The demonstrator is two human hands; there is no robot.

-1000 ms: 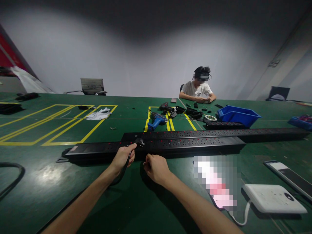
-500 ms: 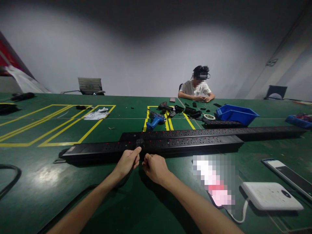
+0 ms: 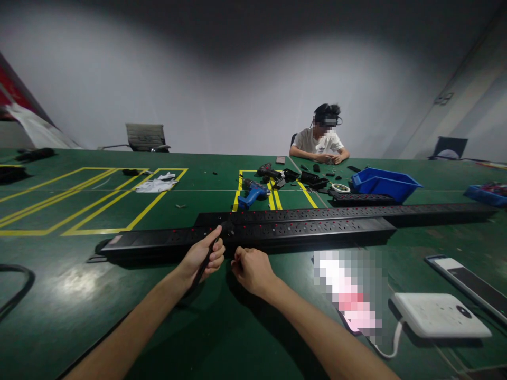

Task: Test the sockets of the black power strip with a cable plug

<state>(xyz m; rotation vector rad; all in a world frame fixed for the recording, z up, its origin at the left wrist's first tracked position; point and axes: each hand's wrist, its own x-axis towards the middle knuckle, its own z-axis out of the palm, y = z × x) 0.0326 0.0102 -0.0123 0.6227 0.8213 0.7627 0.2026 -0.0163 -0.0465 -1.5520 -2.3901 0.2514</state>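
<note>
My left hand [image 3: 204,259] is closed around a black power plug [image 3: 227,228], whose pins point to the right. Its black cable [image 3: 203,268] runs down through the fingers and along my forearm. Behind the plug lies a long black power strip [image 3: 317,230] with a row of sockets and small red marks. Close to the strip's near side, my right hand [image 3: 253,269] is curled into a fist. Its fingertips face away from view, so anything inside them is hidden, and I cannot tell whether it touches the strip.
A longer power strip [image 3: 431,211] lies behind the first. Beyond are a blue power drill [image 3: 253,194], a dark drill [image 3: 269,171] and a blue bin [image 3: 386,182]. At right are a phone [image 3: 348,295], a white power bank [image 3: 439,315] and another phone [image 3: 471,285]. Someone [image 3: 319,141] sits opposite.
My left hand has turned and shifted slightly left, tilting the plug so that its pins now show above the strip. My right hand has stayed in place.
</note>
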